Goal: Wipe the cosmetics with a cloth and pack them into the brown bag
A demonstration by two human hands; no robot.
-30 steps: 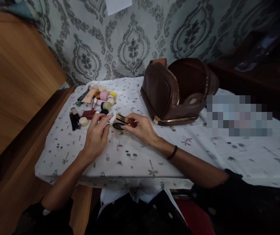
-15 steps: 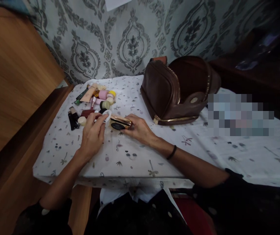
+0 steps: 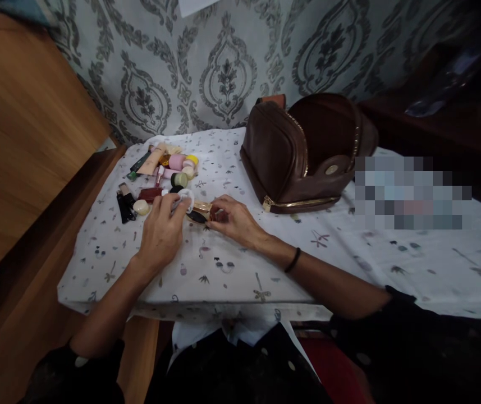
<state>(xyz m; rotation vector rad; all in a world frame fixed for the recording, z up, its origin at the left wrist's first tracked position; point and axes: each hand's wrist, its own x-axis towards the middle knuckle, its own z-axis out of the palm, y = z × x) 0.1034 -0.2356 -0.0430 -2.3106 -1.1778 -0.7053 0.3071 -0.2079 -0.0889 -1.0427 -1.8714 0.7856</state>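
My right hand (image 3: 240, 224) pinches the right end of a gold and black makeup compact (image 3: 199, 215), low over the cloth. My left hand (image 3: 162, 231) is closed on a white ring-shaped item (image 3: 189, 197) at the compact's left end; its exact kind is unclear. Just beyond that hand are a dark red item (image 3: 150, 194), a cream round item (image 3: 141, 207) and black tubes (image 3: 126, 206). Farther back lie a peach tube (image 3: 153, 160), pink jars (image 3: 177, 162) and a green-lidded jar (image 3: 180, 179).
A brown leather bag (image 3: 271, 157) stands unzipped and open on the patterned cloth (image 3: 223, 280). To its right is a blurred-out patch. A patterned curtain (image 3: 227, 73) hangs behind, and a wooden panel (image 3: 25, 140) rises at left.
My right hand has shifted slightly left with the compact, which has tilted and lowered. The white ring has moved a little right with my left hand, nearer the compact.
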